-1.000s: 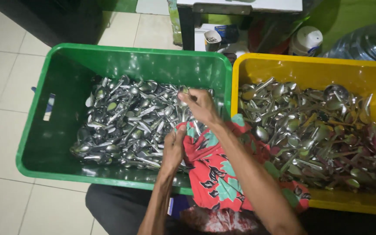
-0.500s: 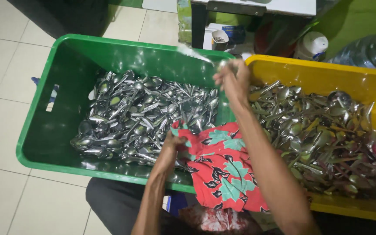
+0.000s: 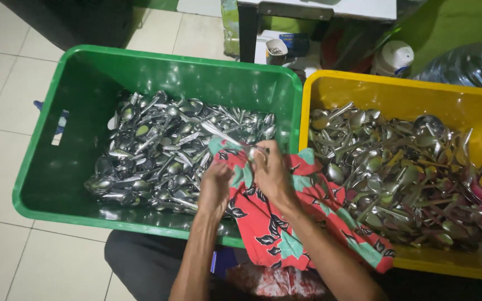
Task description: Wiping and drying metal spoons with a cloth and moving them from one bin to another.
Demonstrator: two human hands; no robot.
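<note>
- View from above, looking down at a person's 2 bare arms reaching forward over 2 plastic bins that stand side by side on a pale tiled floor [image 3: 6, 100]
- The green bin [image 3: 157, 64] is on the left; it holds a heap of shiny metal spoons [image 3: 163, 150] piled toward its right half, with bare green bottom showing along the left wall
- The yellow bin [image 3: 397, 92] is on the right, touching the green one; it holds a second heap of spoons and forks [image 3: 397, 173] that look duller and more jumbled
- A red cloth [image 3: 285, 223] with green leaf shapes and dark markings is draped over the near rims where the 2 bins meet, hanging down toward the person's lap
- The right hand [image 3: 271, 173] is closed around the bowl end of 1 spoon [image 3: 227, 136], pressing it into the top edge of the cloth; the spoon's handle sticks out to the upper left, over the heap in the green bin
- The left hand [image 3: 216, 187] lies just beside the right one, fingers curled and gripping a fold of the same cloth; the 2 hands are almost touching
- Beyond the bins, at the top: a dark leg of a bench [image 3: 246, 33], a small cup [image 3: 276, 49], a white round container [image 3: 394, 58] and a large clear water bottle [image 3: 470, 64] lying against a green wall
</note>
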